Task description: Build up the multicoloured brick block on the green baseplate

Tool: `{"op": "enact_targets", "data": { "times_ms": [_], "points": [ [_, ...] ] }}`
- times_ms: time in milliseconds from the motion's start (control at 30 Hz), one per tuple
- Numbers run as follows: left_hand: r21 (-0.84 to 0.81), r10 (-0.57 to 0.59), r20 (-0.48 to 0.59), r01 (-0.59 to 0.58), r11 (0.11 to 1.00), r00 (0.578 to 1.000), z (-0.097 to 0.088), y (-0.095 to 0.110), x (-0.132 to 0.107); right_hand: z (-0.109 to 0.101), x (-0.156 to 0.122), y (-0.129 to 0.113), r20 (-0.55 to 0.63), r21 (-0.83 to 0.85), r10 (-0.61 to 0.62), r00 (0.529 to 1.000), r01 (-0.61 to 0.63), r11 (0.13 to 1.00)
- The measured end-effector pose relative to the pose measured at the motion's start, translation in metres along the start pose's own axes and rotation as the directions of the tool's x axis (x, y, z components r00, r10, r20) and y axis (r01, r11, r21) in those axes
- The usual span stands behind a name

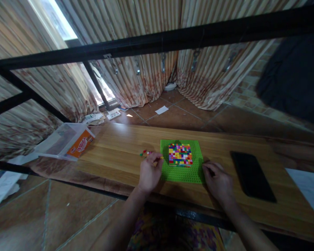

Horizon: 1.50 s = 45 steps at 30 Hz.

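Note:
A green studded baseplate (183, 177) lies on the wooden table. On it stands a block of small multicoloured toy bricks (180, 154), packed tightly together. My left hand (149, 173) is at the plate's left edge, thumb and forefinger pinched on a tiny yellow brick (162, 158). Just behind that hand lie several loose bricks (144, 152) in red, green and other colours, partly hidden by the fingers. My right hand (219, 179) is closed at the plate's right edge, its thumb and fingertips gripping the rim.
A black phone-like slab (252, 176) lies to the right of my right hand, with white paper (307, 188) beyond it. At the table's left end sits a clear plastic bin (59, 139) with an orange label. A black metal bar (157, 43) with hooks crosses above the far side.

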<state>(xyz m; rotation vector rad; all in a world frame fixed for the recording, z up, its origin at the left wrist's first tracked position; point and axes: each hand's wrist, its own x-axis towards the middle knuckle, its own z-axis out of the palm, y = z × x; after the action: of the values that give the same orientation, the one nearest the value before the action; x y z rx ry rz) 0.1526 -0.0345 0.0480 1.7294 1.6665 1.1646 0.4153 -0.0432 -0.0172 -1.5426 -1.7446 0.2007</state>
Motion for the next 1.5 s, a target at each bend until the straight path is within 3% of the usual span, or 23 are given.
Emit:
{"op": "enact_targets", "data": {
  "times_ms": [200, 467, 667, 1033, 1233, 1500],
  "points": [
    [0.067, 0.070, 0.044, -0.073, 0.995, 0.997, 0.019, 0.020, 0.010, 0.000, 0.000, -0.001, 0.009, -0.002, 0.002, 1.000, -0.002, 1.000],
    [0.248, 0.144, 0.105, -0.166, 0.954, 0.984, 0.034, 0.023, 0.016, -0.002, 0.001, -0.005, 0.009, 0.025, 0.008, 1.000, -0.008, 1.000],
    [0.404, 0.132, 0.142, -0.179, 0.897, 0.981, 0.035, 0.028, 0.017, -0.001, 0.001, -0.005, 0.017, 0.027, 0.030, 0.999, -0.030, 0.999],
    [0.438, 0.218, 0.171, -0.272, 0.857, 0.961, 0.032, 0.026, 0.018, -0.001, 0.001, -0.003, 0.013, 0.022, 0.004, 1.000, -0.004, 1.000],
    [0.528, 0.318, 0.258, -0.409, 0.744, 0.912, 0.031, 0.024, 0.018, -0.001, 0.001, -0.005, 0.008, 0.004, 0.026, 1.000, -0.026, 1.000],
    [0.606, 0.392, 0.439, -0.588, 0.535, 0.809, 0.027, 0.039, 0.017, 0.000, 0.000, -0.003, 0.018, -0.004, 0.037, 0.999, -0.037, 0.999]
  ]
}}
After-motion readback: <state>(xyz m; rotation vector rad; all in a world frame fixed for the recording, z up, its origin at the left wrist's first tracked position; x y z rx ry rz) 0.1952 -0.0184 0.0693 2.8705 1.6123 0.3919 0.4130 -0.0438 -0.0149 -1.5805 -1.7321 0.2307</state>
